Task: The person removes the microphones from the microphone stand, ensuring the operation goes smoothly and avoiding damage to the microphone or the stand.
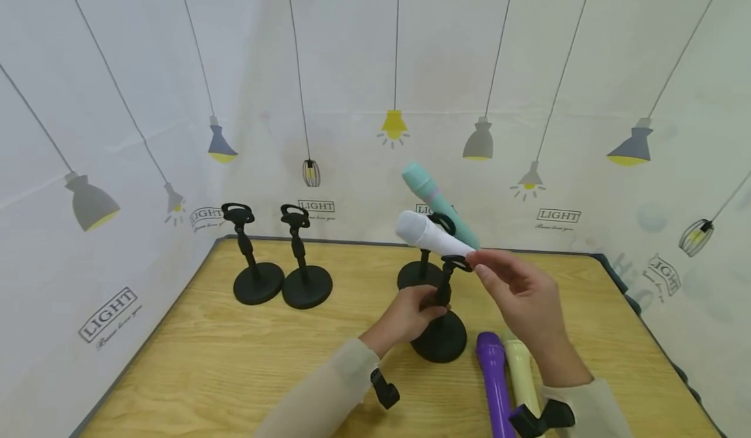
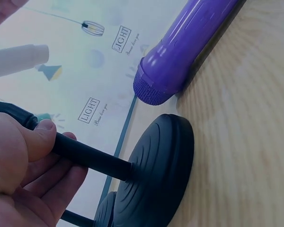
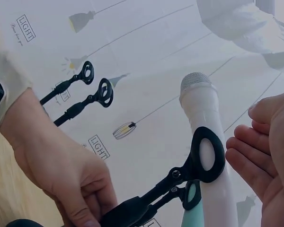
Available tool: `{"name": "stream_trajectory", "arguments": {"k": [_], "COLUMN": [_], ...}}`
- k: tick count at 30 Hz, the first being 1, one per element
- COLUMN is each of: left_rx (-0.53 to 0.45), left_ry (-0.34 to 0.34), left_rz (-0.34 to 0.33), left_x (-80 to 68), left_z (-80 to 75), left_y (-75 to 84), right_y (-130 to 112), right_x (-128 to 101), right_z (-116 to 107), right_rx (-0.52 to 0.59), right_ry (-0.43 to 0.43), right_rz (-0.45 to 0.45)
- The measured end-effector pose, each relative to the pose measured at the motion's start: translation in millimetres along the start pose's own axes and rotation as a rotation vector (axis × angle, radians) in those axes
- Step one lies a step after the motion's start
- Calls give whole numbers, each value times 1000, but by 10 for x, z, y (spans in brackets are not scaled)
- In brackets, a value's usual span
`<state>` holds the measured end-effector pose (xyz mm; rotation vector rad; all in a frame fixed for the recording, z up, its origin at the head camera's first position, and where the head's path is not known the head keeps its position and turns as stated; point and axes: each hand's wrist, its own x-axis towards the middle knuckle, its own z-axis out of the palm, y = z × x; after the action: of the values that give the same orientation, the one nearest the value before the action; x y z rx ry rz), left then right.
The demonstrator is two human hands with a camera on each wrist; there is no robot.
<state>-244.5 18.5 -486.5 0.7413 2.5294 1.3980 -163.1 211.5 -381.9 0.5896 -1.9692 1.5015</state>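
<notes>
- The white plastic toy microphone with a mesh head sits in the ring clip of the near black stand with a round base, its long axis tilted, head up and to the far left, tail down toward the right hand.
- The right hand is the nearer one to the microphone: its fingertips lie just at the tail end, fingers loosely bent; whether they pinch the tail or only touch it I cannot tell.
- The left hand grips the stand's thin black post, fingers and thumb curled round it, low and near the base.
- The microphone is smooth, matte white, a plain cylinder widening slightly at the head.
- A mint green microphone rests in the stand just behind; a purple microphone and a cream microphone lie on the wooden table to the right.
</notes>
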Motion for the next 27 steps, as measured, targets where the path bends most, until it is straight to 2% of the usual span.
{"name": "stream_trajectory", "arguments": {"k": [9, 17, 22, 27], "left_rx": [-51, -90, -98, -119], "left_ry": [-36, -48, -49, -61], "left_rz": [-1, 30, 18, 8], "left_x": [-245, -445, -561, -645], "left_z": [-89, -108, -120, -134], "left_y": [-38, -27, -10, -25], "right_y": [-119, -169, -193, -230], "right_x": [50, 103, 111, 106], "right_z": [50, 132, 194, 234], "right_rx": [16, 18, -12, -27], "right_ry": [-28, -133, -183, -238], "right_rz": [-38, -122, -183, -190]}}
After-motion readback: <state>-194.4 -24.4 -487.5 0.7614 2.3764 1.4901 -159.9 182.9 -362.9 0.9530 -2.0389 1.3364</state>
